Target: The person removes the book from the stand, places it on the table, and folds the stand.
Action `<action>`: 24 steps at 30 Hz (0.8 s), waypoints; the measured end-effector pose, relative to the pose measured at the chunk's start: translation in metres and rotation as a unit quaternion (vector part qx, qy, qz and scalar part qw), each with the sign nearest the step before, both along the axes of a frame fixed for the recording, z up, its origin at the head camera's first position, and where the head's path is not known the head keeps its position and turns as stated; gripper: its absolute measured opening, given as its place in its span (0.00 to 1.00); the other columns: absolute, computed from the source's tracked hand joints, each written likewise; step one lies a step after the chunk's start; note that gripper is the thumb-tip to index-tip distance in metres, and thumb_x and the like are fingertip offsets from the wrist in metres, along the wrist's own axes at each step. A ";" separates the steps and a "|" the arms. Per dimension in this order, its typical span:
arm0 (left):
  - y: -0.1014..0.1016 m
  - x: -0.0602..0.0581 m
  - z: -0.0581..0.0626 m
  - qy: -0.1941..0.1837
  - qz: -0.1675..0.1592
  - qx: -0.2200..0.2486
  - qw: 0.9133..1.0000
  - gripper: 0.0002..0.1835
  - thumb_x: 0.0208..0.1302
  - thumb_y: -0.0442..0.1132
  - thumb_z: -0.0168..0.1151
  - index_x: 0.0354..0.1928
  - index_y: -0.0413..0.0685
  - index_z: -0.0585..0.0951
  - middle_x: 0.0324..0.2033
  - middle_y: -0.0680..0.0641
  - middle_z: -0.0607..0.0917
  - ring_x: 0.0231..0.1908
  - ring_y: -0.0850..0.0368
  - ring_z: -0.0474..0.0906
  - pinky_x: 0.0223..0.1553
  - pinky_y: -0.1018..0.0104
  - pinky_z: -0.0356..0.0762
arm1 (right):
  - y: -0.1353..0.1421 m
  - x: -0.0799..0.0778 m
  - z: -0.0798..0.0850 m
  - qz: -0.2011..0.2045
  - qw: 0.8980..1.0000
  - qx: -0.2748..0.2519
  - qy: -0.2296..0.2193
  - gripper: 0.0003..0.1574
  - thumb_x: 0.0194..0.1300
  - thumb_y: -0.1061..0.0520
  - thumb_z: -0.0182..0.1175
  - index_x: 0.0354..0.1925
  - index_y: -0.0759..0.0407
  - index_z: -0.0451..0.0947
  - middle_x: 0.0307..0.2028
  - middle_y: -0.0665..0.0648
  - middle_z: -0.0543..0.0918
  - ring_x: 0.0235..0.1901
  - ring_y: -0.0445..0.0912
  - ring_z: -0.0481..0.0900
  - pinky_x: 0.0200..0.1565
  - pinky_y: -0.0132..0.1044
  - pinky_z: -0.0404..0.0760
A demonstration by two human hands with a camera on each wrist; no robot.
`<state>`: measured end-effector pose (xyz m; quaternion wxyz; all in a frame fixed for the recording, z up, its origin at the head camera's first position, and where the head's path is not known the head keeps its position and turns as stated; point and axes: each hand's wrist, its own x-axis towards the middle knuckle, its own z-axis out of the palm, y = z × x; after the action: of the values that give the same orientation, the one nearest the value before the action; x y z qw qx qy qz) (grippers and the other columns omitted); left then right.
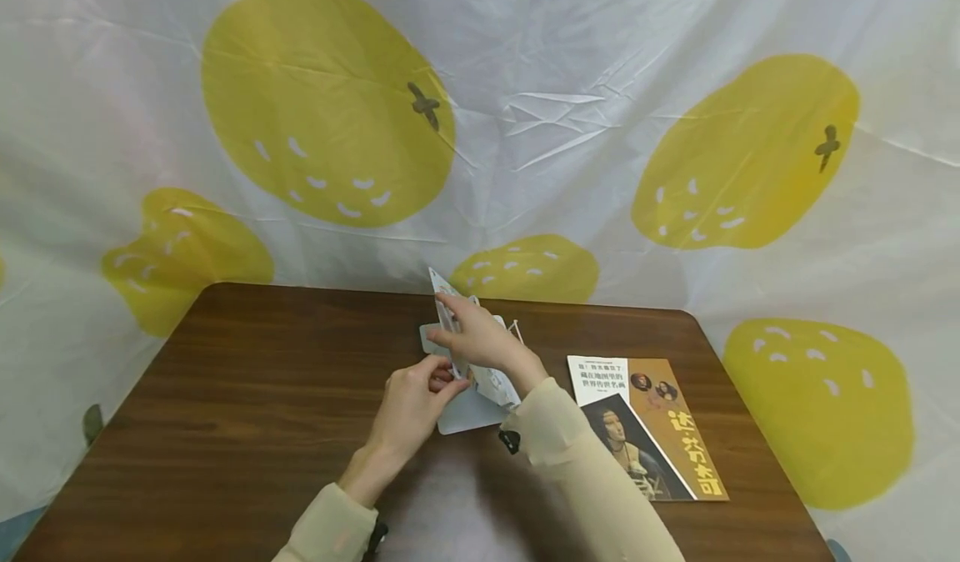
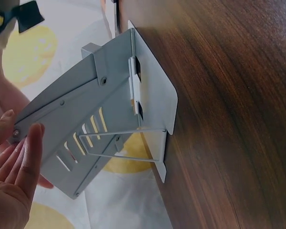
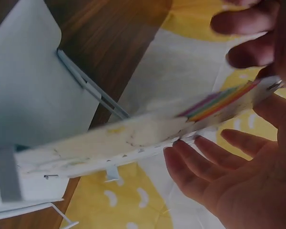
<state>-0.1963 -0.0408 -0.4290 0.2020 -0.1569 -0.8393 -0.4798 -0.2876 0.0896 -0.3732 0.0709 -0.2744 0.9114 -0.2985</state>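
A pale metal folding book stand (image 2: pixel 105 95) with slots and a wire support stands part-unfolded on the table, its panel tilted up from the base plate (image 1: pixel 467 414). My left hand (image 1: pixel 411 403) pinches the lower near corner of the raised panel (image 2: pixel 52 112) between thumb and fingers. Against the panel's printed side, which carries a rainbow stripe (image 3: pixel 219 102), my right hand (image 1: pixel 480 333) rests with its fingers spread and fairly straight. In the right wrist view, fingertips (image 3: pixel 174 155) of that hand lie at the panel's edge.
To the right on the brown wooden table (image 1: pixel 322 395) lies a book (image 1: pixel 675 429) with a painted portrait on its cover. Behind the table hangs a white curtain (image 1: pixel 517 37) with large yellow fruit prints.
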 end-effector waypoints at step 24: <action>-0.015 -0.029 -0.034 -0.157 0.020 -0.129 0.979 0.42 0.53 0.52 0.74 0.66 0.40 0.71 0.61 0.38 0.75 0.58 0.36 0.72 0.50 0.35 0.71 | 0.028 0.059 -0.027 -0.036 0.992 -0.113 0.036 0.38 0.66 0.49 0.64 0.69 0.60 0.66 0.66 0.59 0.69 0.66 0.52 0.65 0.63 0.50 0.65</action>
<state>-0.2251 -0.0554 -0.4632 0.0549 -0.0879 -0.9183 -0.3821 -0.2286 0.1176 -0.4003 -0.0040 -0.2578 0.8831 -0.3921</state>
